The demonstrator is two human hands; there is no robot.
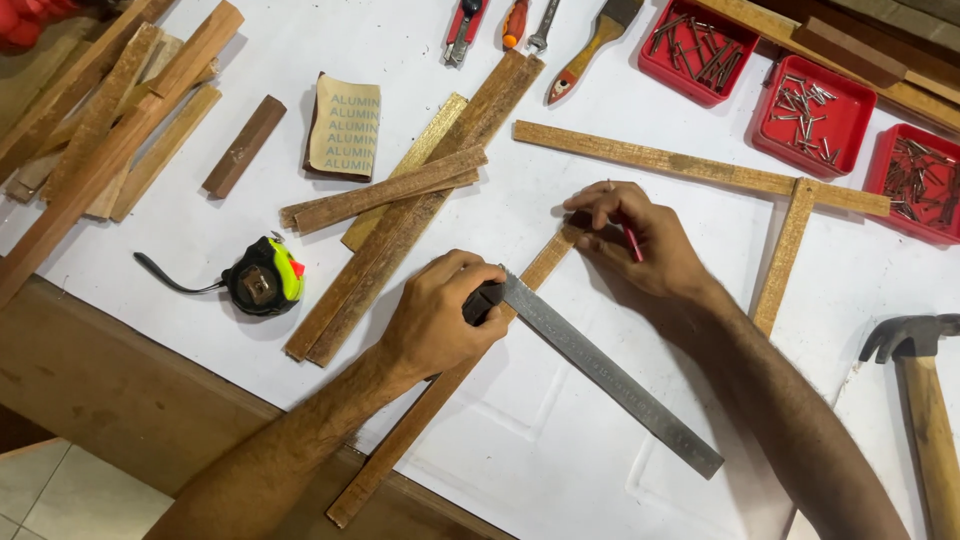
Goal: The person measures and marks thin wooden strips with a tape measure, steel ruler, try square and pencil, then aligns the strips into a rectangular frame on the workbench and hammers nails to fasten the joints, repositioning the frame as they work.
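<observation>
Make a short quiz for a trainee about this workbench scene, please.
1. True or false: the left hand presses a try square on a wood strip.
2. What red thing do the right hand fingers hold?
A. a pencil
B. a hammer
C. a tray
3. Fill in: the tape measure lies on the ____ side of the left hand.

Key
1. True.
2. A. The hammer lies untouched at the right edge; three red trays of nails stand at the top right.
3. Left.
</observation>
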